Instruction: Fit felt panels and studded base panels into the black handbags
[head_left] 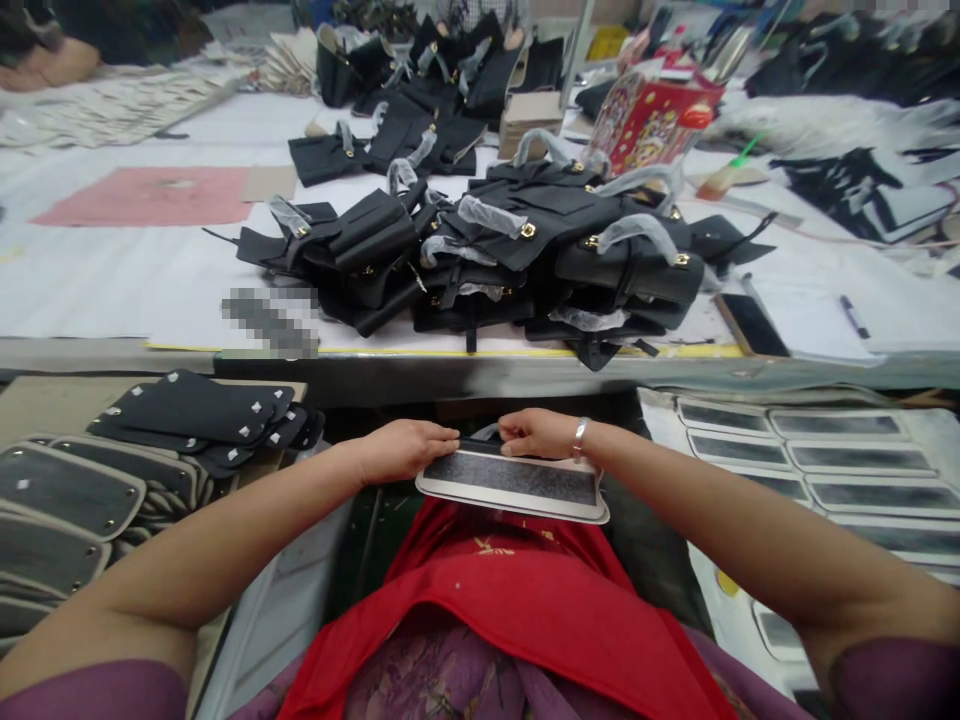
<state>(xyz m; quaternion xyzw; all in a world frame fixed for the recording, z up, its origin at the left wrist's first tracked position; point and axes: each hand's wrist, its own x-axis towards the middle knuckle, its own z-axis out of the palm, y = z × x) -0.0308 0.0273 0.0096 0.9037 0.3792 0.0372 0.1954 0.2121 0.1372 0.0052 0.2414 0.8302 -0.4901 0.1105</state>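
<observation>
A flat oblong panel [517, 485], grey with a pale border, lies across my lap on a red apron [517, 590]. My left hand [409, 448] presses on its far left edge, fingers together. Opposite it, my right hand [536, 432], with a silver bracelet at the wrist, pinches the far edge. Between the two hands a small dark piece [480, 444] sits on that edge; which hand grips it I cannot tell.
A heap of black handbags [525, 250] with wrapped handles fills the worktable [112, 290] ahead. Studded black bag bases [202, 410] and grey ones [60, 500] are stacked at my left. Rows of bordered panels [847, 470] lie at my right. A phone [754, 323] and pen [853, 316] rest on the table.
</observation>
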